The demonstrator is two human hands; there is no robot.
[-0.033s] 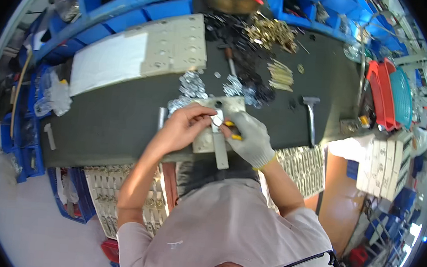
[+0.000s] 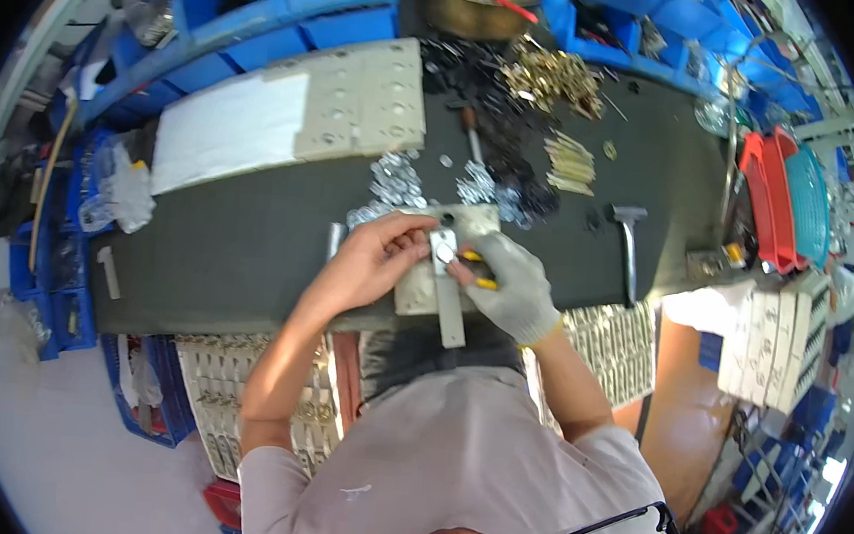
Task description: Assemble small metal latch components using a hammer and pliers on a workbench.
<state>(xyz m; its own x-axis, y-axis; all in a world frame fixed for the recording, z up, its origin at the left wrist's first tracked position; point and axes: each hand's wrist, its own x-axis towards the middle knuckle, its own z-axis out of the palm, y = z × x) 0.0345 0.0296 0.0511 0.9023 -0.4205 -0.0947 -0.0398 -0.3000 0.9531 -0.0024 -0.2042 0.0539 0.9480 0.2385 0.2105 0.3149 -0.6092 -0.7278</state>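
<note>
A long narrow metal plate [image 2: 450,314] with a shiny round piece [image 2: 445,254] near its far end lies over a pale block [image 2: 413,291] at the bench's near edge. At the left side of that far end is my bare left hand [image 2: 378,258], its fingers curled and pinched together; whatever they hold is too small to see. My right hand [image 2: 511,286] wears a grey-white glove with yellow bands at thumb and finger. Its bare fingertips press against the plate's right edge beside the round piece.
Behind the block lie piles of small silver parts [image 2: 394,179], black parts and brass-coloured parts [image 2: 552,81]. A hammer-shaped tool [image 2: 629,253] rests at right. A pale perforated board [image 2: 360,101] is at far left, blue bins [image 2: 336,24] behind, red trays [image 2: 768,199] at far right.
The whole view has shifted slightly right and down. My left fingertips have drawn back a little from the plate's far end, leaving more of it visible.
</note>
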